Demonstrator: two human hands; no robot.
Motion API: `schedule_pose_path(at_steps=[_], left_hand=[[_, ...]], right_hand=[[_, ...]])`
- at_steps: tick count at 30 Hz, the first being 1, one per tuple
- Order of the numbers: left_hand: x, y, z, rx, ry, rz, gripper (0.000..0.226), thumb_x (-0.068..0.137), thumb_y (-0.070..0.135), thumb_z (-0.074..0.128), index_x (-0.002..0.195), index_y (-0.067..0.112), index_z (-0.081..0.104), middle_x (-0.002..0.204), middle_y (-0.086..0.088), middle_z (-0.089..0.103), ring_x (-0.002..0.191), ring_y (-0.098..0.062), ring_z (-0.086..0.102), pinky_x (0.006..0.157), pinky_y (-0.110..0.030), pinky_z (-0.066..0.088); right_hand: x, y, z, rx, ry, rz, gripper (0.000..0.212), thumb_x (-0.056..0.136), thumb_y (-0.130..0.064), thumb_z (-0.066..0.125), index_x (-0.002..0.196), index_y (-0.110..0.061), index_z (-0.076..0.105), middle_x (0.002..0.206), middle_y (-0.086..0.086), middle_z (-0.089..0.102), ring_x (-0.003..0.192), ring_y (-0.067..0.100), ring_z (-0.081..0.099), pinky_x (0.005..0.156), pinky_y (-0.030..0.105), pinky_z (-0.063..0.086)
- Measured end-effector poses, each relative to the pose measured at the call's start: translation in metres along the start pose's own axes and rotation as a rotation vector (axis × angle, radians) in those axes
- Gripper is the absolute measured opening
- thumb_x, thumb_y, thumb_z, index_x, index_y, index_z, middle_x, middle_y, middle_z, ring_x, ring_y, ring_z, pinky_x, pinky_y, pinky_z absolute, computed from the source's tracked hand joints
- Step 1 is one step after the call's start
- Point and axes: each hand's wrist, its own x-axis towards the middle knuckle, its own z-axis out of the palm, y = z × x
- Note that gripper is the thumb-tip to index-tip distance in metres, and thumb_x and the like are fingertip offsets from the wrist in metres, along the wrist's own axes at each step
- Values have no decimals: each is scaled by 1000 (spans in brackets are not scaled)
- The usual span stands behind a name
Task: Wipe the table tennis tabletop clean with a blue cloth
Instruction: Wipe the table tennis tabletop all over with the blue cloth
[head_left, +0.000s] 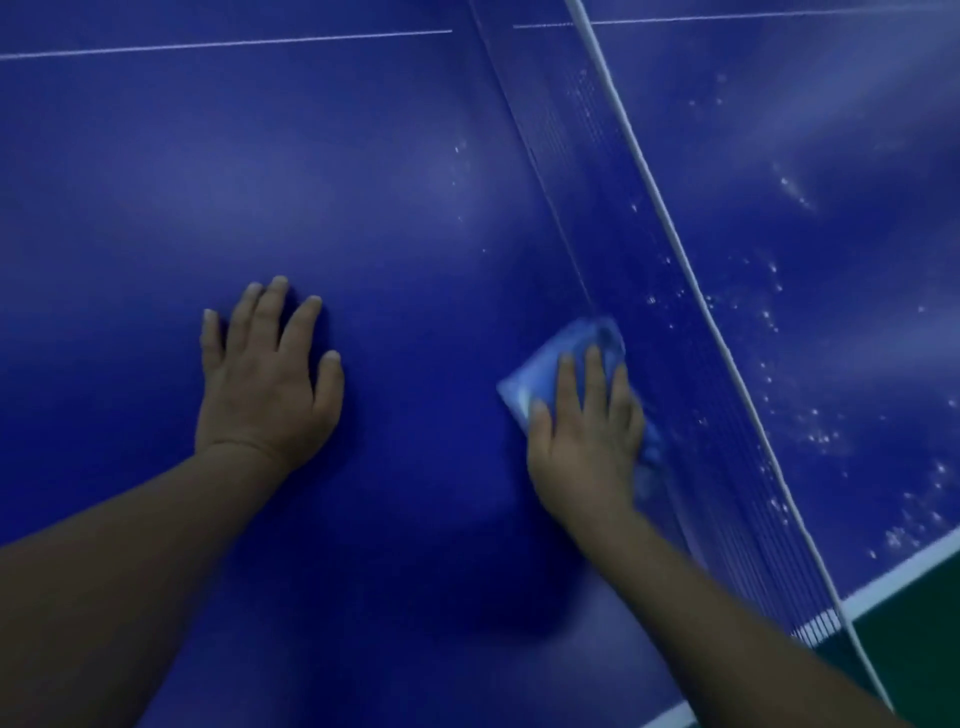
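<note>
Cloth (550, 364) lies flat under my right hand (584, 431), at about four o'clock in my view, pressed onto the blue counter (260, 156) just beside the foot of the net (649, 291). My fingers are straight and spread on top of it, not curled round it; the folded blue fabric sticks out past my fingertips toward eleven o'clock and shows again along the little-finger side. My left hand (267, 374) rests at about eight o'clock, palm down on the bare surface, fingers spread and relaxed, holding nothing, well apart from the cloth. The net runs from twelve o'clock down to five o'clock, its white top band (670, 228) slanting across. Beyond it, toward three o'clock, white specks (821, 436) dot the far half. A thin white line (223, 44) crosses at eleven o'clock, and a white edge stripe (893, 579) meets green floor (919, 639) at five o'clock.
</note>
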Motion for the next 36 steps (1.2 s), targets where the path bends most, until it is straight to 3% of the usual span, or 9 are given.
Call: schedule_pose_path(at_steps=[5, 7, 12, 19, 21, 26, 29, 32, 36], left_hand=[[2, -2, -2, 6, -18, -30, 66, 92, 43, 31, 149, 11, 39, 160, -14, 24, 151, -28, 12, 122, -52, -1], [3, -2, -2, 16, -37, -30, 68, 92, 45, 27, 149, 10, 40, 160, -15, 25, 151, -29, 12, 122, -52, -1], [4, 1, -2, 13, -49, -33, 67, 94, 44, 24, 147, 9, 43, 160, -15, 28, 151, -31, 15, 120, -58, 4], [6, -2, 2, 42, -20, -6, 64, 94, 40, 29, 143, 6, 49, 156, -19, 34, 147, -34, 24, 118, -63, 12], [4, -1, 4, 38, -18, -1, 64, 93, 40, 30, 143, 6, 49, 156, -19, 34, 147, -34, 23, 117, -63, 12], [4, -1, 6, 52, -24, 6, 63, 92, 40, 33, 141, 6, 52, 155, -18, 36, 146, -35, 26, 115, -65, 16], [6, -2, 4, 46, -28, 15, 62, 92, 40, 33, 141, 6, 52, 155, -19, 37, 146, -35, 27, 114, -65, 17], [4, -3, 4, 57, -28, 11, 62, 93, 40, 33, 142, 7, 51, 156, -18, 36, 147, -34, 25, 115, -64, 16], [4, -6, 5, 36, -12, 17, 62, 91, 40, 36, 140, 7, 54, 155, -18, 37, 146, -34, 28, 113, -64, 17]], right_hand=[[162, -74, -21, 83, -12, -41, 65, 103, -51, 21, 160, -22, 9, 168, 4, -2, 153, 30, -2, 122, 50, 2], [158, -74, -20, 78, -4, -42, 65, 104, -51, 21, 160, -22, 10, 168, 3, -1, 154, 30, 0, 122, 50, 4], [35, -47, 1, -16, 76, -57, 63, 103, -52, 23, 159, -21, 22, 167, 6, 14, 151, 37, 14, 117, 56, 19], [241, -159, -26, 84, 44, -66, 63, 103, -48, 27, 160, -21, 16, 168, 7, 6, 153, 34, 3, 121, 54, 7], [236, -156, -23, 66, 65, -45, 63, 103, -49, 26, 159, -21, 17, 168, 7, 8, 153, 34, 6, 121, 53, 10], [126, -101, 1, -19, 159, -101, 63, 102, -50, 26, 157, -19, 26, 165, 9, 21, 148, 38, 22, 115, 56, 23], [205, -129, -14, -12, 117, -189, 61, 101, -47, 27, 155, -18, 31, 164, 11, 22, 149, 39, 22, 116, 55, 20], [286, -163, -32, 40, 34, -160, 62, 103, -47, 26, 159, -21, 17, 168, 6, 8, 153, 34, 5, 120, 53, 7], [219, -139, -16, 11, 103, -89, 63, 103, -50, 19, 159, -22, 15, 168, 5, 7, 153, 34, 6, 120, 53, 9]])
